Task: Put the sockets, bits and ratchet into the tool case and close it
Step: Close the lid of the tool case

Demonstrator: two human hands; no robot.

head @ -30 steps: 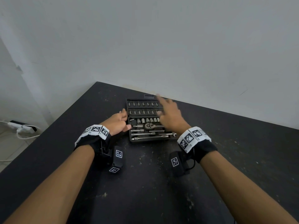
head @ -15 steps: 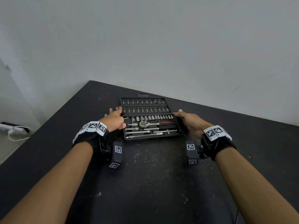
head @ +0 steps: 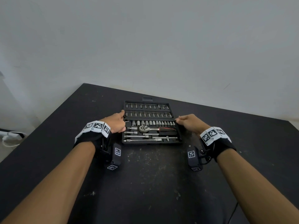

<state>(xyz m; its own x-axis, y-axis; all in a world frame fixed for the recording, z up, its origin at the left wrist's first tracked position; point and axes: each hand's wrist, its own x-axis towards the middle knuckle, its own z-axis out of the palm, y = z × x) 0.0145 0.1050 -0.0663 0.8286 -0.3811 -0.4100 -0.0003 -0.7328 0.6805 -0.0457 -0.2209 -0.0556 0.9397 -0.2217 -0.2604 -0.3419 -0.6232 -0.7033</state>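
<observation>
Left hand gripping left edge of open black plastic tool case on dark table. Inside: rows of bits, steel sockets, chrome ratchet (handle end partly shadowed). Right hand clasping right edge; fingertips hidden.

Both forearms reach in from the bottom corners of the frame and converge toward its middle. Each wrist wears a black band topped with white coded tags, with a small black tagged box hanging under it. The left hand sits just left of centre, knuckles up, fingers curled, index fingertip pointing toward upper right and thumb tucked low. The right hand sits just right of centre at the same height, fingers curled inward to the left, back of the hand facing up.
</observation>
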